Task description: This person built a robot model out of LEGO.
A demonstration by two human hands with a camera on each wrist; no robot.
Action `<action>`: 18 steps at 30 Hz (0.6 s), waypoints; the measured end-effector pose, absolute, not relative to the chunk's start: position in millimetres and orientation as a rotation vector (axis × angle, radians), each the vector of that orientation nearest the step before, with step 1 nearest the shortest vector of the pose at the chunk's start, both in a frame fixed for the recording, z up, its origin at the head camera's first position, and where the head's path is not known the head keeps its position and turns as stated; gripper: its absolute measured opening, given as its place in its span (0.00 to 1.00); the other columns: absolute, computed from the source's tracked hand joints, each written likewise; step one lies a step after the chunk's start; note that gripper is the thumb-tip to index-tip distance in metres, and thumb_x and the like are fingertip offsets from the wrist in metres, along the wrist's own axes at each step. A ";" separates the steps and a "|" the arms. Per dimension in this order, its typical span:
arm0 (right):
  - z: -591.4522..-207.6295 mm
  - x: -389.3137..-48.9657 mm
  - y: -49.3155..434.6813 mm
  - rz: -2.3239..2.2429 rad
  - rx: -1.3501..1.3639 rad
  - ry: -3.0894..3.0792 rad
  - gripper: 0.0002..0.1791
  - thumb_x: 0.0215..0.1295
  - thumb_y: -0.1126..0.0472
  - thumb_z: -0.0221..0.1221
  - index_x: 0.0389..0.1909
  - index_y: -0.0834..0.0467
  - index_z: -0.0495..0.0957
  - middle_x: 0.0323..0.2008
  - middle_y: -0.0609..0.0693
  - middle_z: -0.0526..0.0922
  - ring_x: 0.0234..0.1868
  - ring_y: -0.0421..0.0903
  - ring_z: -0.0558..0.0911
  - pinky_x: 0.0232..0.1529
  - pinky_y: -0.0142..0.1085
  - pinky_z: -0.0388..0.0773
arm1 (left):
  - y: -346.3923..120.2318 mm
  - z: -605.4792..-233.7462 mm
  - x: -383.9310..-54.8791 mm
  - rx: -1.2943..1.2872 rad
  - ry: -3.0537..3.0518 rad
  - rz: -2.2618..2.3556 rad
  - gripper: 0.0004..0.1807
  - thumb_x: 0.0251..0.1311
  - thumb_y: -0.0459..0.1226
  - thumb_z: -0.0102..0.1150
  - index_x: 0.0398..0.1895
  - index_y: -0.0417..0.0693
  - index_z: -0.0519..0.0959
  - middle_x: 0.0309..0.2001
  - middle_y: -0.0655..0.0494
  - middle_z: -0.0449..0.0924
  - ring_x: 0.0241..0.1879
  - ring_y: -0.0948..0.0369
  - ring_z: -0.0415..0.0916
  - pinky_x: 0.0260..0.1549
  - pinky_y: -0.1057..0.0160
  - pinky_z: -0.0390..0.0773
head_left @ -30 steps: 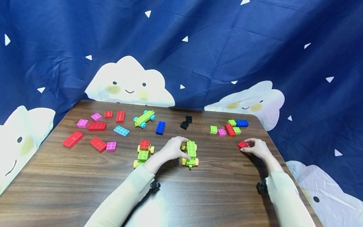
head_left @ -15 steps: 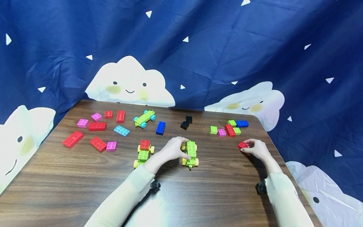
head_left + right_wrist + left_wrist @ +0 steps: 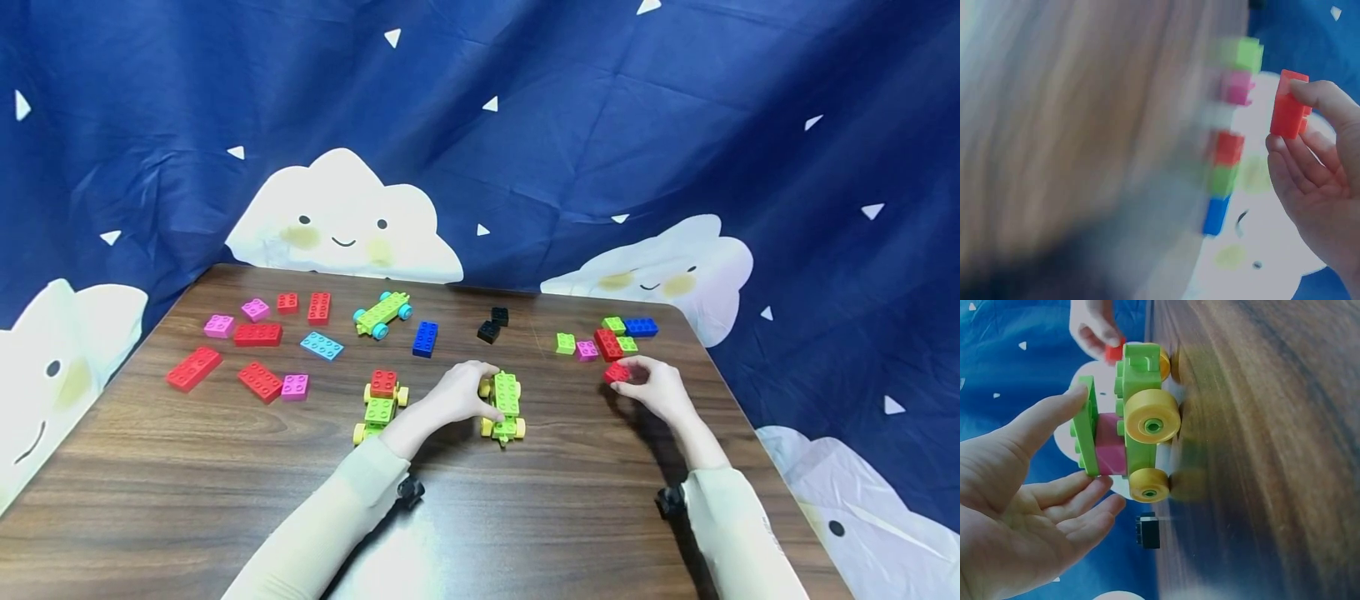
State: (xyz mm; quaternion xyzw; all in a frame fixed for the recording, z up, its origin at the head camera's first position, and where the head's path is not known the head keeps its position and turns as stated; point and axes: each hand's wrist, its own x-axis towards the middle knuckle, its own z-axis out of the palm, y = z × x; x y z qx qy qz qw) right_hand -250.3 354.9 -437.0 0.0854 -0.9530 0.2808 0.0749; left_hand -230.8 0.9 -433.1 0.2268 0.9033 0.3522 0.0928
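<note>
Count on the table (image 3: 225,500):

- wheeled green cars: three (image 3: 505,404), (image 3: 380,400), (image 3: 382,313)
- red bricks: eight
- pink bricks: four
- loose green bricks: three
- blue bricks: two
- light-blue plate (image 3: 322,345): one
- black bricks (image 3: 493,324): two
- hands: two

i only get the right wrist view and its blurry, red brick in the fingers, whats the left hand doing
Observer: The left hand holds a green wheeled car on the table.
Operator: anything built on that car
Observer: Left wrist view shows a pink brick sandwiched under a green plate.
Operator: where is my brick relative to the car
Observer: The right hand holds the small red brick to the car's right, just in front of the brick cluster.
</note>
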 end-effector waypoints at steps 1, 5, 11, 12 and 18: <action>-434.8 -249.8 348.2 0.854 0.274 -2.852 0.21 0.55 0.60 0.70 0.48 0.65 0.81 0.40 0.62 0.86 0.40 0.51 0.83 0.40 0.36 0.77 | 1.0 -432.9 -230.6 0.677 2.684 1.044 0.42 0.45 0.46 0.78 0.65 0.41 0.72 0.60 0.45 0.76 0.61 0.50 0.73 0.61 0.50 0.71; -425.4 -249.2 321.2 0.890 0.343 -2.836 0.21 0.55 0.61 0.70 0.49 0.65 0.81 0.43 0.62 0.86 0.44 0.54 0.82 0.45 0.42 0.78 | 0.6 -431.8 -230.0 0.711 2.684 1.050 0.44 0.45 0.47 0.77 0.66 0.39 0.70 0.63 0.45 0.75 0.63 0.49 0.71 0.63 0.50 0.70; -413.0 -255.3 282.3 1.000 0.475 -2.788 0.22 0.53 0.63 0.71 0.49 0.67 0.80 0.43 0.63 0.85 0.45 0.56 0.83 0.49 0.48 0.79 | 0.7 -428.6 -230.0 0.777 2.718 1.086 0.43 0.48 0.50 0.75 0.65 0.39 0.71 0.62 0.45 0.75 0.63 0.50 0.71 0.63 0.50 0.70; -411.4 -256.7 276.3 1.018 0.498 -2.780 0.22 0.53 0.64 0.71 0.49 0.67 0.80 0.43 0.63 0.85 0.45 0.56 0.83 0.49 0.48 0.79 | 1.2 -427.9 -230.3 0.779 2.726 1.096 0.42 0.50 0.50 0.74 0.65 0.39 0.71 0.62 0.45 0.75 0.62 0.50 0.72 0.63 0.51 0.70; -404.9 -261.1 245.9 1.029 0.599 -2.763 0.22 0.51 0.64 0.71 0.49 0.64 0.81 0.43 0.59 0.86 0.45 0.54 0.83 0.49 0.48 0.79 | 5.4 -424.0 -232.8 0.761 2.762 1.201 0.34 0.56 0.48 0.69 0.63 0.39 0.74 0.60 0.44 0.77 0.61 0.50 0.73 0.62 0.50 0.71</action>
